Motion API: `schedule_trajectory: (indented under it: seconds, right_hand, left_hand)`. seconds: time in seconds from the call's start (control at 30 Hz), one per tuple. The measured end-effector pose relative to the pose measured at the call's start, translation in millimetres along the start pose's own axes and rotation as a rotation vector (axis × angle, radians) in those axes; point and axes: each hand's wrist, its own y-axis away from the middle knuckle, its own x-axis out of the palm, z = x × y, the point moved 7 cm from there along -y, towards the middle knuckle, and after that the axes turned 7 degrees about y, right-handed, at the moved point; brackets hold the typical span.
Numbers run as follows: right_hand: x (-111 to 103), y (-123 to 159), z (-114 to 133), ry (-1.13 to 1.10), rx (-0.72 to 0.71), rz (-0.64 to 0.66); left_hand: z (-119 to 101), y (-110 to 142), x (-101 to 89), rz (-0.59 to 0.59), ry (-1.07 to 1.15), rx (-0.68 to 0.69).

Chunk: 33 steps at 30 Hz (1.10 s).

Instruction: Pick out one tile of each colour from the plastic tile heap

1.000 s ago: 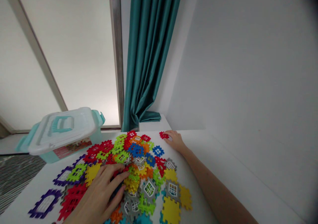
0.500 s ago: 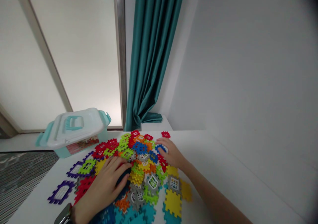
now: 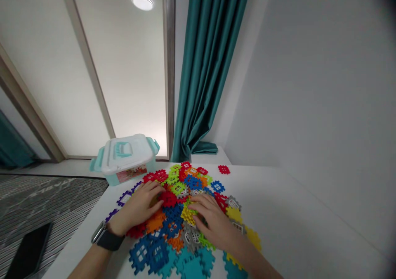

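Observation:
Interlocking plastic building tiles with notched edges lie heaped on a white table. My left hand [image 3: 144, 202], with a dark-banded watch [image 3: 107, 235] on its wrist, rests on the heap's left side. Its thumb and fingers are apart, beside a red tile [image 3: 168, 199]. At the heap's middle is my right hand [image 3: 213, 218], palm down, fingers curved and parted. Its fingertips touch or hover just over yellow tiles [image 3: 187, 213]; which one I cannot tell. Dark blue tiles [image 3: 172, 221] lie between the hands, an orange tile [image 3: 156, 221] by my left hand. Tiles beneath both palms are hidden.
A lidded white and turquoise storage box [image 3: 130, 159] stands at the table's back left. Turquoise tiles [image 3: 193, 267] lie near the front, and a lone red tile [image 3: 224, 169] lies behind the heap. A dark phone-like slab [image 3: 29, 252] is lower left; a green curtain [image 3: 210, 64] hangs behind.
My right hand has come from the heap's far right side toward its middle. My left hand has shifted over the left side, uncovering dark blue tiles. The view has turned left.

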Motion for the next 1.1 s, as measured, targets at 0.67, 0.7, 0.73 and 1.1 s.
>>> schedule_trajectory:
  seconds: [0.67, 0.7, 0.73, 1.1]
  right_hand:
    - [9, 12, -6, -0.023, 0.002, -0.044]
    - [10, 12, -6, -0.024, 0.001, -0.039]
    - [10, 11, -6, -0.027, 0.001, -0.033]
    - [0, 11, -3, -0.044, 0.017, -0.099]
  left_hand:
    - [-40, 5, 0.3, 0.145, 0.056, 0.034]
    - [-40, 5, 1.8, 0.145, 0.050, 0.034]
    - [-41, 5, 2.9, 0.141, 0.044, 0.043]
    - [-35, -2, -14.6, -0.115, 0.351, 0.050]
